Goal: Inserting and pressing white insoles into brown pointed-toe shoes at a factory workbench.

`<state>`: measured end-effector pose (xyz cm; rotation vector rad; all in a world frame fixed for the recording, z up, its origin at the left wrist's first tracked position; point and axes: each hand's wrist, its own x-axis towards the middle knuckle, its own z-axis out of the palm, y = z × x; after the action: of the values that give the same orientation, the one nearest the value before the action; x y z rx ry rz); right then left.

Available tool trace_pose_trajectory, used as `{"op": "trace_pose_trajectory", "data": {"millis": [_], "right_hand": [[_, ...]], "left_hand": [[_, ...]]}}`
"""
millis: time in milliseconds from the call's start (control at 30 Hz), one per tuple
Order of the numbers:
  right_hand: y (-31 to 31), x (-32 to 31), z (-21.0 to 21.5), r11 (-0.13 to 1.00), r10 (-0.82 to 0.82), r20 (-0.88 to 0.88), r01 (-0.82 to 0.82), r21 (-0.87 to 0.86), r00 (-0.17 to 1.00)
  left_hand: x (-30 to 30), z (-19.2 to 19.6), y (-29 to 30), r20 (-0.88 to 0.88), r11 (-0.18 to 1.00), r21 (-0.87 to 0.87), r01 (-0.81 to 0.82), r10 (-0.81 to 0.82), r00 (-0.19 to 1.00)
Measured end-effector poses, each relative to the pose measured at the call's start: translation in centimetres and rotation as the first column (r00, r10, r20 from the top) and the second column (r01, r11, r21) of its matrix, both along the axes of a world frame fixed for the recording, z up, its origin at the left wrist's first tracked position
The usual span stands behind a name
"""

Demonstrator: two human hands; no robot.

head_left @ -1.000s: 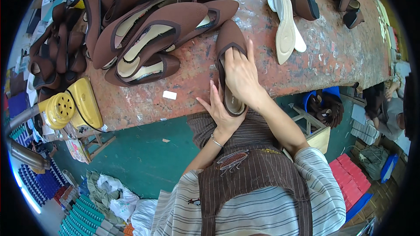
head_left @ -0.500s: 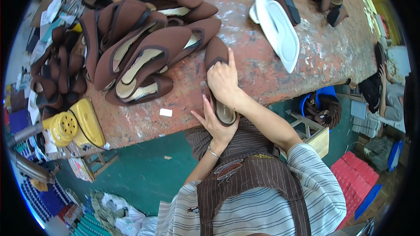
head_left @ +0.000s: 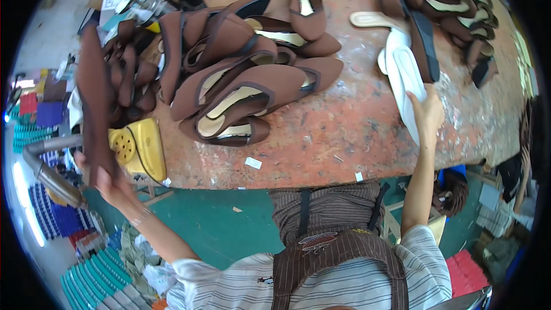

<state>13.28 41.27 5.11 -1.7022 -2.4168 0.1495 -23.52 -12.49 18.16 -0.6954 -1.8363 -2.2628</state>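
Workbench (head_left: 344, 149) with a scuffed reddish top took up most of the frame, curving across the middle and up to the top. Biggest thing on it was a messy heap of brown flats (head_left: 281, 80), left of centre and overlapping each other. More brown shoes (head_left: 459, 11) were bunched in the upper right. The single brown shoe (head_left: 94, 92) was off at the left side of the frame, standing nearly upright on the picture. Black-soled shoe (head_left: 423, 46) sat right of centre, just beside some white insoles (head_left: 407, 74), which overlapped each other. Yellow device (head_left: 143, 146) with a round holed face showed at the left, just right of the single shoe.

As for hands, the left hand (head_left: 109, 183) had its fingers closed around the single shoe's lower end. Right hand (head_left: 429, 112) was at the insoles' right edge, thumb up against them; honestly couldn't tell if it was pinching one. Smallest bit: a white label (head_left: 252, 163) below the heap.
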Motion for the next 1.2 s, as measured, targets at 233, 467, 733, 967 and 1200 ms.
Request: {"op": "trace_pose_trajectory", "data": {"millis": [233,467,733,967,1200], "right_hand": [[0.9,2.5,3.0,0.86,-0.246,-0.798,-0.256,-0.441,0.55],[-2.3,3.5,2.7,0.563,-0.618,-0.782,-0.648,-0.513,0.083],[-7.1,2.7,2.8,0.391,-0.708,-0.705,-0.807,-0.442,0.043],[-7.0,3.0,2.2,0.355,-0.708,-0.702,-0.821,-0.447,0.076],[-7.8,2.5,2.5,0.368,-0.722,-0.69,-0.817,-0.444,0.05]], "left_hand": [[-0.5,2.4,7.4,-0.798,0.477,-0.49,-0.73,0.091,0.595],[2.4,-2.7,20.1,-0.4,0.308,-0.903,-0.3,-0.348,0.848],[-2.5,-1.9,14.8,0.137,0.62,-0.773,0.132,-0.04,0.99],[8.5,-0.1,14.5,0.613,0.972,-0.208,0.113,0.039,0.789],[12.9,-3.1,15.5,0.65,0.945,0.268,-0.187,-0.034,0.759]]}}
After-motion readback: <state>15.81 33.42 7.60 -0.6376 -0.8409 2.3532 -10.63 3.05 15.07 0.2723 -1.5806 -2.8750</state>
